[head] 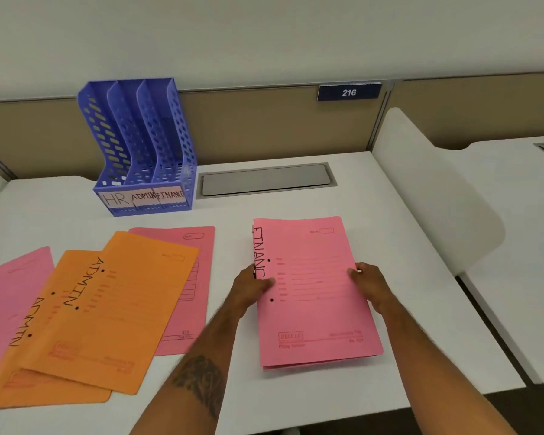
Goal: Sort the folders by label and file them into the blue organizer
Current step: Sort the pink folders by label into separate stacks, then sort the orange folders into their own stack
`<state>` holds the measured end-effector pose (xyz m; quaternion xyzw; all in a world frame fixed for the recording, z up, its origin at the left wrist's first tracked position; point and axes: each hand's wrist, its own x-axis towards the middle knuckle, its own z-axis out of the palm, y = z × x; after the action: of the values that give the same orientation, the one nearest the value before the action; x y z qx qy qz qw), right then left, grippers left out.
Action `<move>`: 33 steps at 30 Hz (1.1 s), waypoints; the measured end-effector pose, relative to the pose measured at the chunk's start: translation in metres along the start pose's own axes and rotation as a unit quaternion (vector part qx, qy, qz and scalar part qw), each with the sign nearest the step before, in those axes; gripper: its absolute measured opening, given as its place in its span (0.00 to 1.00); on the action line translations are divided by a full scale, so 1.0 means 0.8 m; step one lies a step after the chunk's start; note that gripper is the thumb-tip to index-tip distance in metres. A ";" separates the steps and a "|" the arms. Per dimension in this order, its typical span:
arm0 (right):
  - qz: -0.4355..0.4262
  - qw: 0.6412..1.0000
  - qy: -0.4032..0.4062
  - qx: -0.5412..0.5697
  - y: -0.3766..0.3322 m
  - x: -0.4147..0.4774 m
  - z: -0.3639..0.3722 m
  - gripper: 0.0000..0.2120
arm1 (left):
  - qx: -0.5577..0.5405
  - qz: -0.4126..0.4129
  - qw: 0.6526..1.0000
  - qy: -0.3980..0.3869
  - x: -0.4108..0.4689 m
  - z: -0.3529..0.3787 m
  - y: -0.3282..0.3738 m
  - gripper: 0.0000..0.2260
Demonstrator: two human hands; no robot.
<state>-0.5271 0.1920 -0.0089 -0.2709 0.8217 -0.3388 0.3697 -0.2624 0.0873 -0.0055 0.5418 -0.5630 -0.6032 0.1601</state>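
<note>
Hands (254, 283) (367, 281) on pink folders' (314, 315) opposite edges

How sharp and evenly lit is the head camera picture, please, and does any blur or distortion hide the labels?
Head view: lighting soft and even, no glare, faint shadows only; wide-angle distortion bows the partition along its top; overall slightly soft, so fine print on the pink folder stack is illegible, while the marker lettering there, on the orange folders and on the blue organizer is readable.

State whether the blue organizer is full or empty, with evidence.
Empty: the blue organizer shows only bare perforated dividers, nothing inside its slots.
</note>
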 end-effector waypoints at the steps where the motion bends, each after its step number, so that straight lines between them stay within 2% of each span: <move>1: -0.004 1.000 -0.006 -0.023 0.004 0.003 -0.003 0.15 | 0.009 0.000 1.000 0.005 0.003 0.008 0.000 0.19; 7: -0.017 0.986 -0.025 -0.165 0.021 0.018 -0.009 0.18 | 0.061 -0.006 0.998 0.033 0.014 0.038 -0.004 0.19; 13: -0.004 0.981 0.018 -0.195 0.023 0.029 0.001 0.21 | 0.100 -0.001 0.994 0.044 0.023 0.050 -0.001 0.17; 19: 0.000 0.974 0.033 -0.223 0.021 0.038 0.001 0.17 | 0.113 -0.002 0.993 0.019 0.029 0.042 -0.004 0.17; 21: 0.007 0.977 0.036 -0.210 0.019 0.040 0.001 0.18 | 0.120 -0.005 0.993 0.020 0.032 0.036 -0.004 0.20; 24: -0.004 0.979 0.046 -0.198 0.004 0.039 0.009 0.22 | 0.166 -0.004 0.984 0.059 0.033 0.021 -0.001 0.32; 27: -0.056 0.964 0.063 -0.250 -0.026 0.034 0.027 0.30 | 0.282 0.043 0.952 0.109 0.029 -0.008 0.001 0.35; 33: -0.191 0.916 0.070 -0.346 -0.101 0.010 0.089 0.37 | 0.470 0.133 0.853 0.186 0.001 -0.103 -0.005 0.36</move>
<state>-0.4598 0.1106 0.0137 -0.5097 0.8437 -0.1155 0.1227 -0.1926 0.0462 0.0087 0.5749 -0.8055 -0.1276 0.0669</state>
